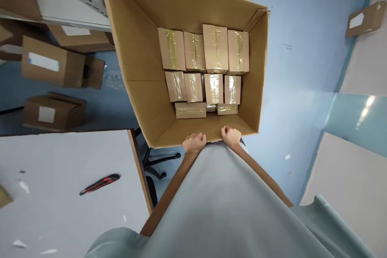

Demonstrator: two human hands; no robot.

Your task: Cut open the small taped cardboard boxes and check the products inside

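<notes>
Head view: big open carton straight ahead; left hand and right hand both curled tight on its near rim. Likely heavy with taped boxes, walls semi-stiff; better hold: bottom corners.

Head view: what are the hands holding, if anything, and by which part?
The large open carton: left hand and right hand both grip the rim of its near side.

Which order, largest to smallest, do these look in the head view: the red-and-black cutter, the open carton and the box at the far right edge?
1. Open carton
2. Box at the far right edge
3. Red-and-black cutter, about as long as that box but much thinner
</notes>
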